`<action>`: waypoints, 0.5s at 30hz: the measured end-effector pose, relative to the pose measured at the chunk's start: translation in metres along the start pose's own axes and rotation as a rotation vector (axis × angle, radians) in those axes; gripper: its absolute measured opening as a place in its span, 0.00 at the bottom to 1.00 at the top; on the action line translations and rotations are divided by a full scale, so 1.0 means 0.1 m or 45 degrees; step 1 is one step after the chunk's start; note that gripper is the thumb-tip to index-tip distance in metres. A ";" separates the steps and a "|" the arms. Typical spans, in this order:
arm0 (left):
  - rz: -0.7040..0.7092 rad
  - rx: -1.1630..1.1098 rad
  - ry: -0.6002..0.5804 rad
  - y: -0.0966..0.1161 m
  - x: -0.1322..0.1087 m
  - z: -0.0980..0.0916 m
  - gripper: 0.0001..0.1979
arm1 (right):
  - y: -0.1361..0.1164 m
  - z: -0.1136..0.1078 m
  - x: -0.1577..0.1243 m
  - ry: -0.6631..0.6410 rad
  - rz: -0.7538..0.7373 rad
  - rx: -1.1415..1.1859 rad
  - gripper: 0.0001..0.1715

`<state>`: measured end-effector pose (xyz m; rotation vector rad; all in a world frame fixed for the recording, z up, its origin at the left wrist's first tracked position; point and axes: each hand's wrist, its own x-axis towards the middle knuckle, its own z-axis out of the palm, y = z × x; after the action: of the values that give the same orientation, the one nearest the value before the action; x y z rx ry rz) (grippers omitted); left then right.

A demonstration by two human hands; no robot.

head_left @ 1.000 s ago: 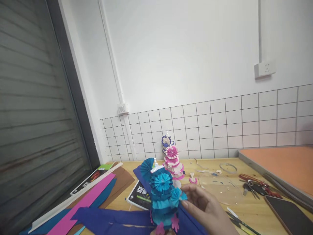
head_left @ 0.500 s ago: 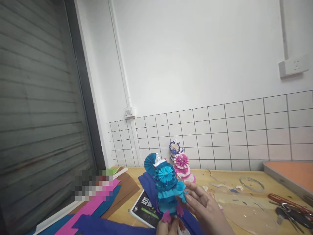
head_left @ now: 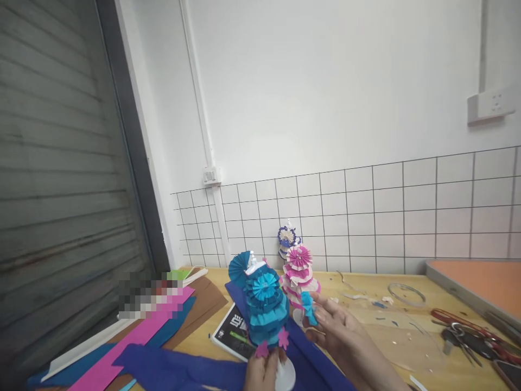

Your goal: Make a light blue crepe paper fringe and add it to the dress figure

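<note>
My left hand (head_left: 262,373) grips the bottom of a tiered blue paper tower (head_left: 264,309), by its white round base (head_left: 286,374). Pleated paper rosettes, pink paper flowers (head_left: 284,339) and a white topper (head_left: 254,263) decorate it. To its right, my right hand (head_left: 337,323) pinches a small crumpled piece of bright blue paper (head_left: 308,308), apart from the tower. Behind stand a pink and white paper tower (head_left: 300,271) and a purple and cream one (head_left: 287,238), partly hidden.
Purple paper (head_left: 175,369), a pink strip (head_left: 134,339) and brown paper (head_left: 203,307) lie on the left. A black printed booklet (head_left: 232,334) is under the tower. Scissors (head_left: 464,339), a clear wire coil (head_left: 407,293) and an orange-topped board (head_left: 480,282) are on the right.
The bright blue paper piece has come away from the tower's side in my right hand. My left hand and the tower have shifted slightly left, and the white base now shows more.
</note>
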<state>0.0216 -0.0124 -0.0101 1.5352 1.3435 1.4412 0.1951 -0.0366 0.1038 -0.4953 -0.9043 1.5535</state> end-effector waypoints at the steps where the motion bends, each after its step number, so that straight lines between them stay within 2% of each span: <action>1: 0.007 0.022 0.024 0.01 0.01 -0.06 0.16 | -0.02 0.00 -0.01 -0.012 0.006 -0.008 0.19; 6: 0.033 0.114 0.104 0.02 0.09 -0.27 0.15 | -0.11 0.00 -0.05 -0.050 0.009 -0.065 0.16; 15: 0.084 0.185 0.100 0.11 0.09 -0.29 0.14 | 0.09 -0.08 0.04 -0.074 0.100 -0.118 0.15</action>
<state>-0.0044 -0.0122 0.0083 1.6439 1.4847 1.4863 0.1945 -0.0303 0.0931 -0.5599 -1.0154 1.6091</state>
